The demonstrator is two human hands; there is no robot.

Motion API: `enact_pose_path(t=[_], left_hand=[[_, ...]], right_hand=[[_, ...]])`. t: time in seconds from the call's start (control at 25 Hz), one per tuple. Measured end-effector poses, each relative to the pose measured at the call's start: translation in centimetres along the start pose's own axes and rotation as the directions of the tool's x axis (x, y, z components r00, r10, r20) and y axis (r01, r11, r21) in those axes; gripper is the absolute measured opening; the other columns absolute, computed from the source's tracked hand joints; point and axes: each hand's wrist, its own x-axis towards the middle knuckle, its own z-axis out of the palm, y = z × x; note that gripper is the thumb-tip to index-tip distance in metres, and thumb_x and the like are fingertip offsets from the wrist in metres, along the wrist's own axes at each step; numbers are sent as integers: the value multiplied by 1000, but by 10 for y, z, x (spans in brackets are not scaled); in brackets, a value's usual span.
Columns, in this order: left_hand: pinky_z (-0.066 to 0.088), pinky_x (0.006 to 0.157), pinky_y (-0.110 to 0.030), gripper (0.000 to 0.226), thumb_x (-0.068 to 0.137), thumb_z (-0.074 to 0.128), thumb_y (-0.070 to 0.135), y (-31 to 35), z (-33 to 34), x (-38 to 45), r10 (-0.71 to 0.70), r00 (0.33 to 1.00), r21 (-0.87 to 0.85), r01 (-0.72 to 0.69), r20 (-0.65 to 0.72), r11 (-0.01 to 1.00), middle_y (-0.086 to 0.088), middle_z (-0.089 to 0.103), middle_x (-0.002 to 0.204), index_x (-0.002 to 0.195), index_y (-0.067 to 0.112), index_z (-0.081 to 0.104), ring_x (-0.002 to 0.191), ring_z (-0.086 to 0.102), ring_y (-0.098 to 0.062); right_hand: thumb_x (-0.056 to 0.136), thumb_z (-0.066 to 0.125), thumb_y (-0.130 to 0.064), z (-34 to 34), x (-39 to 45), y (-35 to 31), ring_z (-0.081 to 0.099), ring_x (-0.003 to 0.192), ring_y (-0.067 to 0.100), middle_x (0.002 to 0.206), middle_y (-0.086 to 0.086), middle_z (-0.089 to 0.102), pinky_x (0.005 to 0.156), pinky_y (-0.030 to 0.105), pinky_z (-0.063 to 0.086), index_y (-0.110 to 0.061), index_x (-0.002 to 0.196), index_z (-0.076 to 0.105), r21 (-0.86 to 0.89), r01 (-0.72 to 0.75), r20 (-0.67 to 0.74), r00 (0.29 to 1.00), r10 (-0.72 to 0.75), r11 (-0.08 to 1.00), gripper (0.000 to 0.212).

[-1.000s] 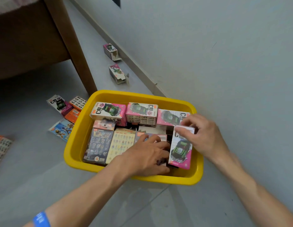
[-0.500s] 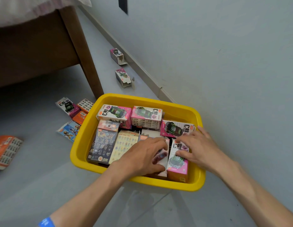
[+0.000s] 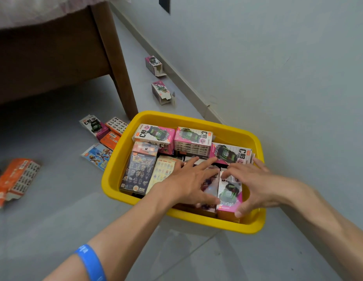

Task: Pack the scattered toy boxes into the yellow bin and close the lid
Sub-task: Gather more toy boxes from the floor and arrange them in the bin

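Head view is looking down on the yellow bin [image 3: 115, 175], which is standing on the floor by the wall and serving here as the landmark. Well to the left of the bin an orange box [image 3: 16, 180] is lying crumpled. Just beside the bin's left wall a cluster of loose boxes [image 3: 103, 136] is sitting, their long axes running roughly along that wall. Beyond the bin's far rim, along the skirting, two pink boxes [image 3: 160, 92] are lying with end flaps open, long axes pointing away from the bin.

Inside the bin, the left hand [image 3: 188, 183] is resting with fingers spread and nearly straight, pressing flat on packed boxes near the middle of the near side; it is gripping nothing. To its right, the right hand [image 3: 255, 185] is lying over a pink car box [image 3: 229, 191] in the bin's near right corner, fingers spread, thumb against the box's near right edge, steadying rather than clutching it. That box's long axis is running from near rim to far rim.

Packing is looking partly done, and no lid is showing anywhere. The next pick is likely turning on this: the cluster by the left wall is lying closest to the left hand, a short reach outward, while the pair by the skirting is lying farther off, beyond the far rim.
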Motion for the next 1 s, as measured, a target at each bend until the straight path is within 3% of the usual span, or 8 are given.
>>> enact_pose_path(t=[0.2,0.36,0.44,0.52,0.6,0.72,0.88,1.0], left_hand=[[6,116,-54,99,76,48,85,-6,18,-5,39,997,37,-37,-71,999,20,-17,163,156,43,8,152,1,-24],[10,116,-53,110,65,60,85,-10,24,-5,69,991,52,-63,-114,997,18,-19,163,154,45,11,151,4,-22],[11,115,-53,111,64,61,85,-9,23,-4,64,990,66,-56,-124,996,18,-22,162,154,45,12,151,5,-23],[11,115,-53,111,64,61,85,-7,22,-3,57,991,92,-47,-117,995,18,-24,161,155,43,12,151,5,-24],[11,115,-53,111,65,59,86,-8,20,-5,50,993,104,-38,-110,994,17,-26,161,155,43,11,151,4,-25],[11,115,-52,111,65,55,89,-8,20,-3,49,994,132,-35,-101,991,17,-26,161,156,43,8,151,6,-26],[11,116,-51,109,67,53,88,-8,21,-4,41,995,163,-25,-95,986,17,-25,161,156,43,8,151,5,-27],[14,115,-49,98,74,57,80,-4,18,-7,57,992,110,-44,-114,993,14,-9,166,155,41,18,150,8,-21]], right_hand=[[54,70,-69,7,-3,-19,17,145,25,159,-5,19,120,46,16,-39,151,12,-119,-26,-87,996,16,993,118],[44,84,-60,-12,-19,8,32,128,5,131,-30,33,107,26,32,-64,128,26,436,87,-226,974,16,896,101],[46,83,-59,-8,-20,11,30,128,8,134,-20,32,108,27,32,-60,124,27,305,133,-282,958,-44,943,97],[51,81,-59,10,-19,9,23,136,18,145,-7,23,114,37,26,-50,132,23,53,88,-332,941,-66,995,100],[53,79,-59,20,-16,4,17,140,23,151,-3,17,116,44,23,-49,136,20,-34,32,-367,929,-42,999,101],[55,76,-67,18,-6,3,22,141,27,153,0,21,112,47,23,-49,137,26,-152,22,-269,961,-63,988,99],[72,70,-65,17,-6,-10,28,141,21,156,-7,24,117,43,13,-50,144,31,-105,67,-126,989,-80,992,83],[83,65,-56,3,-13,-18,46,130,22,150,-6,43,108,43,37,-45,144,43,-92,51,-210,975,-69,994,65]])
